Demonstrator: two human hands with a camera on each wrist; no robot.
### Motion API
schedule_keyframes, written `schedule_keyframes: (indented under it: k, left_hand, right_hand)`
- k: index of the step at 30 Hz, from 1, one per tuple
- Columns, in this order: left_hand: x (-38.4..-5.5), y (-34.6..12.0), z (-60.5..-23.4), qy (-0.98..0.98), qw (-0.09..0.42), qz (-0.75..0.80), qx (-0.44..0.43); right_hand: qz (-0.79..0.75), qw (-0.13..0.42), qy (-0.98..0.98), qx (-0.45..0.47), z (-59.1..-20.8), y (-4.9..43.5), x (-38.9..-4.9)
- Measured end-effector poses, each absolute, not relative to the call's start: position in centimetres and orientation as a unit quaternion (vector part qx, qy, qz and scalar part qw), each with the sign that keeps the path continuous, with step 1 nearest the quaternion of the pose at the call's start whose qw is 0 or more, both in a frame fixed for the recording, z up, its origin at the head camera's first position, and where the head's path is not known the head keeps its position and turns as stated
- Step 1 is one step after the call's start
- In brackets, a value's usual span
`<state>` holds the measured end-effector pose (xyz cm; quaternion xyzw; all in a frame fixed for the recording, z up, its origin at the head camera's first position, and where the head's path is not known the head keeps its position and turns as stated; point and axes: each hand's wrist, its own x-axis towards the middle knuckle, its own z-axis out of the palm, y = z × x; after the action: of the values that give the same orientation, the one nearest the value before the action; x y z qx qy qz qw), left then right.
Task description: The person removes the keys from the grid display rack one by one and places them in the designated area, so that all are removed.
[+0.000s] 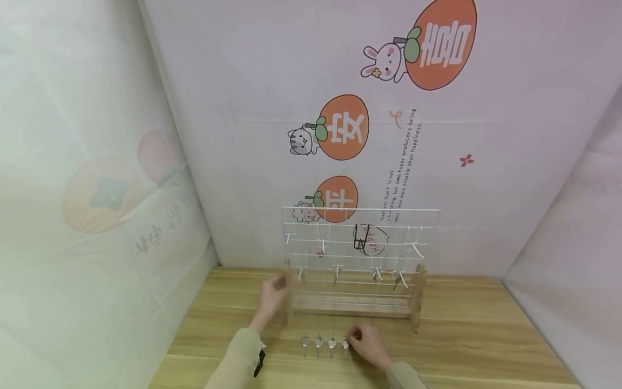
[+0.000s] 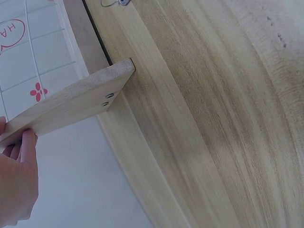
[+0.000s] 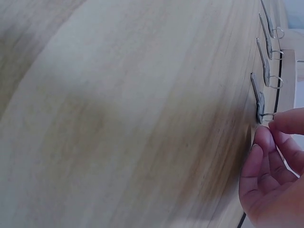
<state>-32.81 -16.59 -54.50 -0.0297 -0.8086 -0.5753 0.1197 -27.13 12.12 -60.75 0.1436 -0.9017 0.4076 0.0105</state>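
Note:
My left hand (image 1: 272, 296) grips the left wooden upright (image 2: 80, 97) of a white wire-grid rack, fingers on its outer face in the left wrist view. At the front of the rack lies a row of several silver keys (image 1: 318, 343), each with a small wire ring. My right hand (image 1: 368, 341) is at the right end of this row. There its thumb and a fingertip pinch the ring of the nearest key (image 3: 259, 102), whose blade lies along the tabletop. The other fingers curl beneath, close to the wood.
White hooks (image 1: 323, 246) stick out from the grid, and keys (image 1: 398, 280) hang on some lower ones. A wooden bar (image 1: 350, 309) joins the uprights near the tabletop (image 1: 466, 335). Behind stands a white printed cloth wall (image 1: 252, 162), with more cloth on both sides.

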Motion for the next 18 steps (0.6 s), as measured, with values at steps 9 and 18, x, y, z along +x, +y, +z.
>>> schedule_keyframes:
  k: [9,18]
  left_hand:
    - [-33.0,-16.5,-54.6,-0.806,0.13,-0.577,-0.025]
    - [-33.0,-16.5,-54.5,-0.808,0.136,-0.573,-0.018]
  right_hand:
    - [0.421,0.001,-0.894,0.154,-59.6,12.3,-27.2]
    - [0.447,0.001,-0.879,0.169,-57.7,11.7,-27.4]
